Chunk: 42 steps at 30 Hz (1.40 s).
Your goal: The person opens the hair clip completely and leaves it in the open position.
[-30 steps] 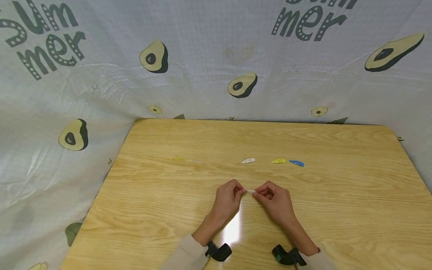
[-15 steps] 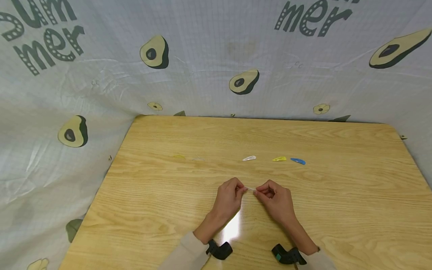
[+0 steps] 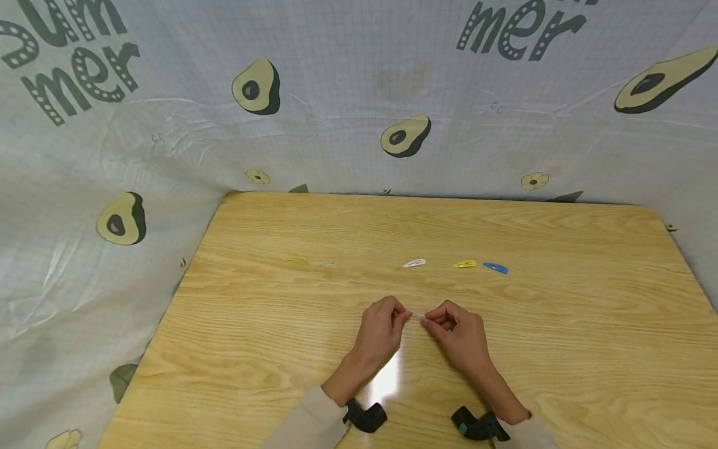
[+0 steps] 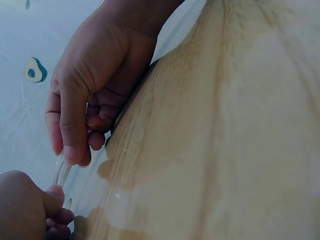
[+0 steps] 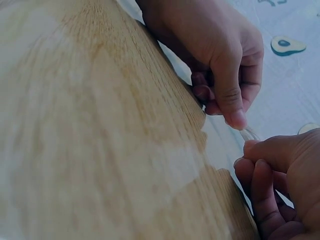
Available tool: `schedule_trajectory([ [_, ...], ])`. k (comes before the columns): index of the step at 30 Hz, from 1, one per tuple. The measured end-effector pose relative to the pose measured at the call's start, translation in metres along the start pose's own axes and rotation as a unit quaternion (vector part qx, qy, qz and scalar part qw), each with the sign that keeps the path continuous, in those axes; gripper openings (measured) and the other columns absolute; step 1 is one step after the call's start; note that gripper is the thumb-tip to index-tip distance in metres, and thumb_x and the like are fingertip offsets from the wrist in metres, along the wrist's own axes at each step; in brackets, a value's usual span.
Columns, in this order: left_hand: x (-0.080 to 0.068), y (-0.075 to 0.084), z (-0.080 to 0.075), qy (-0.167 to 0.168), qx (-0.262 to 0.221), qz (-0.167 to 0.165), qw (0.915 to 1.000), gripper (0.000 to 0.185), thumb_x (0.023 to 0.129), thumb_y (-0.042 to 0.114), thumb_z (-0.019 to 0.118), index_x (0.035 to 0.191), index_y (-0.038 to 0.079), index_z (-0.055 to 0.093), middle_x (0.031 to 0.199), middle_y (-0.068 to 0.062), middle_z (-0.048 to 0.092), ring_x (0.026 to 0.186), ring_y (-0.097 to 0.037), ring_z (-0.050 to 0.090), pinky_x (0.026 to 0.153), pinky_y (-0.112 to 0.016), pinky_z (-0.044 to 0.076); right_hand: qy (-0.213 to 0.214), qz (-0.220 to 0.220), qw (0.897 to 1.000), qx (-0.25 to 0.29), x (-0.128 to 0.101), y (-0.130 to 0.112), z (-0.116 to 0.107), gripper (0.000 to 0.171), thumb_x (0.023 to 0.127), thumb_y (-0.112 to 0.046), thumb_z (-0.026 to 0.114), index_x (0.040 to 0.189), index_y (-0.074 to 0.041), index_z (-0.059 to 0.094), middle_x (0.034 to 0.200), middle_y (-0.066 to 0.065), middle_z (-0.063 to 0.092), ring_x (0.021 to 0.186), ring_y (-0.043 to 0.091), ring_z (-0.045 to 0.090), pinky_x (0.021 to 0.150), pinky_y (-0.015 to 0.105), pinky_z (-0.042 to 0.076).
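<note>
A thin, see-through whitish elastic band (image 3: 416, 314) spans the short gap between my two hands over the middle of the table. My left hand (image 3: 378, 330) pinches its left end between thumb and forefinger. At the other end, my right hand (image 3: 461, 337) pinches it the same way, its remaining fingers curled in. In the left wrist view, two strands of the band (image 4: 62, 171) show between the fingertips. The right wrist view has the band (image 5: 248, 134) as a small pale loop, with its ends hidden in the fingers.
Beyond my hands lie three snap hair clips: white (image 3: 414, 263), yellow (image 3: 464, 264) and blue (image 3: 496, 268). Further left are a thin yellow band (image 3: 298, 260) and a thin whitish band (image 3: 330, 264). A printed curtain (image 3: 336, 93) hangs behind the wooden table (image 3: 561, 343).
The head view has tipped slightly, so the table and clips appear a little higher. Both hands keep their pinch in nearly the same spot; the band's strands now slant slightly.
</note>
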<state>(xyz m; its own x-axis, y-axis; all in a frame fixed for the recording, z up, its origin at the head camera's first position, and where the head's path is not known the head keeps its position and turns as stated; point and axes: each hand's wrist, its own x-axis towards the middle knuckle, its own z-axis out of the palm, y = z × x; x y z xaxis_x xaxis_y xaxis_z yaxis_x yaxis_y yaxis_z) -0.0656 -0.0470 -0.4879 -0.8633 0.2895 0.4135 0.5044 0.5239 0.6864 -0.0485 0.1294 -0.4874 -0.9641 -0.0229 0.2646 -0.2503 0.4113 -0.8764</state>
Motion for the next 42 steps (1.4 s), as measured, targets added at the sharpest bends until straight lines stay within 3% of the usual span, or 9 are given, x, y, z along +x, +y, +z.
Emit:
schedule_trajectory([
  [42, -0.0008, 0.0017, -0.0002, 0.005, 0.014, 0.012, 0.9998, 0.012, 0.086, 0.003, 0.071, 0.080, 0.006, 0.060, 0.070, 0.000, 0.056, 0.058, -0.007, 0.049, 0.052, -0.016, 0.040, 0.005, 0.008, 1.000, -0.009, -0.0006, 0.0013, 0.0011, 0.012, 0.079, -0.006, 0.078, 0.080, -0.014, 0.069, 0.065, -0.010, 0.063, 0.051, 0.006, 0.056, 0.045, 0.022, 0.045],
])
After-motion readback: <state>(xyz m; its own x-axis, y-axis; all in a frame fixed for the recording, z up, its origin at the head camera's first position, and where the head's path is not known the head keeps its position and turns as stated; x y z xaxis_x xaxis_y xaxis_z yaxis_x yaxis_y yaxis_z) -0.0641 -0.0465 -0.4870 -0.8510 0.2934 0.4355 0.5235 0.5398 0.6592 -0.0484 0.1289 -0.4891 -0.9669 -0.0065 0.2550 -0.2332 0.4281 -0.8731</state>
